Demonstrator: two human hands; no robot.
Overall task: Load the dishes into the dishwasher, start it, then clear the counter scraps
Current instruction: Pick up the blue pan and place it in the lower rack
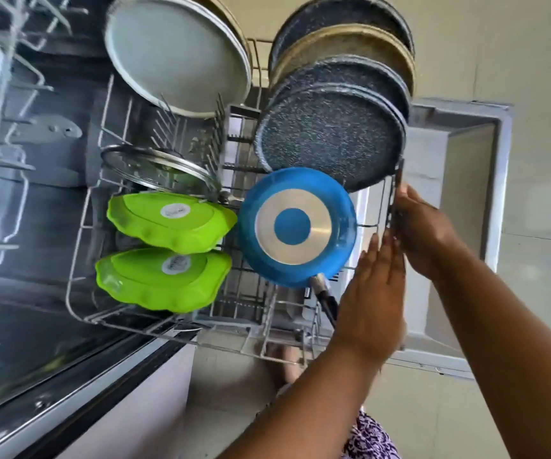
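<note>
A home kitchen: an open dishwasher [459, 134] with its wire rack [181, 329] holding plates [174, 51] and a blue pan [297, 226].

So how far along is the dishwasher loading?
Mostly loaded: plates, two green dishes, a lid and a blue pan sit in the rack. The left hand and right hand are at the rack's front edge. Door open; starting and scraps remain.
</note>
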